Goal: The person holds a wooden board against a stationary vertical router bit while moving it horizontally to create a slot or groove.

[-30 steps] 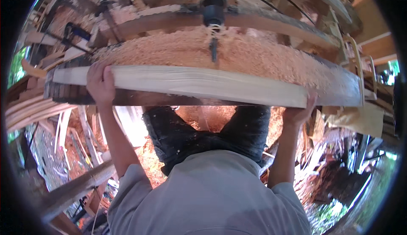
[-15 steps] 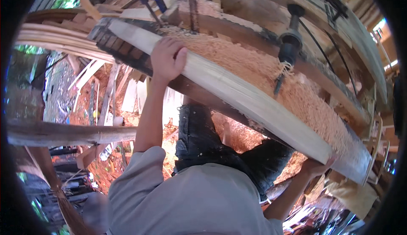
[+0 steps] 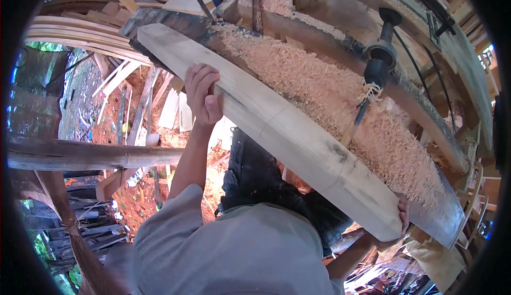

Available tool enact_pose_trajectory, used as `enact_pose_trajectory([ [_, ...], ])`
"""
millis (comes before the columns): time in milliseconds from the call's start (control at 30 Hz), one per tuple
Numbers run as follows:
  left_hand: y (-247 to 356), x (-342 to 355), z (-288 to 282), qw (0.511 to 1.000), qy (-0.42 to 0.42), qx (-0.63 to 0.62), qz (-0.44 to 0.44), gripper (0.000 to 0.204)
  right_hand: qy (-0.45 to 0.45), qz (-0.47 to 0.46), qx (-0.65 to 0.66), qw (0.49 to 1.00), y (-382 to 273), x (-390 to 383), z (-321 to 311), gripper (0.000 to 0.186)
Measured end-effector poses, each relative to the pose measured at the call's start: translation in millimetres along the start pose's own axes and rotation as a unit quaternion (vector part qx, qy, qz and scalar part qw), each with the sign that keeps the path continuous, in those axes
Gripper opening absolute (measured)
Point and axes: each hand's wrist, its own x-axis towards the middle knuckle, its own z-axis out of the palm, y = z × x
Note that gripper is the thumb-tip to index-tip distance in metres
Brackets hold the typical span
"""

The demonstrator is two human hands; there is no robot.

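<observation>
A long pale wooden board (image 3: 287, 130) slants across the workbench edge from upper left to lower right, its broad face turned up toward me. My left hand (image 3: 202, 93) grips its near edge toward the left end, fingers bent over the top and thumb at the side. Around the board's right end wraps my right hand (image 3: 402, 220), its fingers on the far edge and the palm hidden behind the wood. Pinkish wood shavings (image 3: 314, 90) cover the bench top (image 3: 439, 215) just beyond the board.
A black and metal machine spindle (image 3: 379, 63) with a thin bit juts over the shavings. Clamps (image 3: 256, 7) stand at the back. Stacked strips of wood (image 3: 85, 37) lie at far left, and a round pole (image 3: 90, 154) crosses low on the left. Scraps litter the floor.
The board has rolled from its narrow edge so that its broad face shows, and it has come slightly nearer. My right hand has shifted round its end; my left has slid lower.
</observation>
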Motion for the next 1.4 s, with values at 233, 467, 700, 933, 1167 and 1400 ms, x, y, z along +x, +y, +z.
enact_pose_trajectory([
  [233, -1.3, -5.9, -1.7, 1.000, -0.010, -0.007, -0.008, 0.049, -0.007, -0.010, 0.030, 0.999, -4.5, 6.4, 20.5, 0.068],
  [467, -2.7, 6.8, 8.2, 1.000, -0.012, -0.023, 0.002, 0.049, 0.020, 0.078, 0.094, 0.992, -9.6, 11.8, 20.8, 0.073],
  [700, -4.5, 26.7, 18.0, 0.993, -0.105, 0.028, -0.043, 0.050, 0.018, 0.154, 0.080, 0.985, -19.4, 29.0, 33.9, 0.089],
  [933, -5.0, 54.1, 38.7, 0.976, -0.203, 0.037, -0.069, 0.051, 0.120, 0.292, 0.068, 0.946, -7.0, 44.6, 10.6, 0.101],
  [1167, 24.6, 15.4, 66.9, 0.966, -0.016, 0.227, -0.123, 0.064, 0.125, 0.249, 0.014, 0.960, -4.4, 61.9, 40.4, 0.107],
  [1400, -30.2, 3.6, 62.6, 0.980, -0.024, 0.176, 0.093, 0.057, 0.056, 0.223, 0.058, 0.971, 13.2, 74.2, 38.9, 0.103],
])
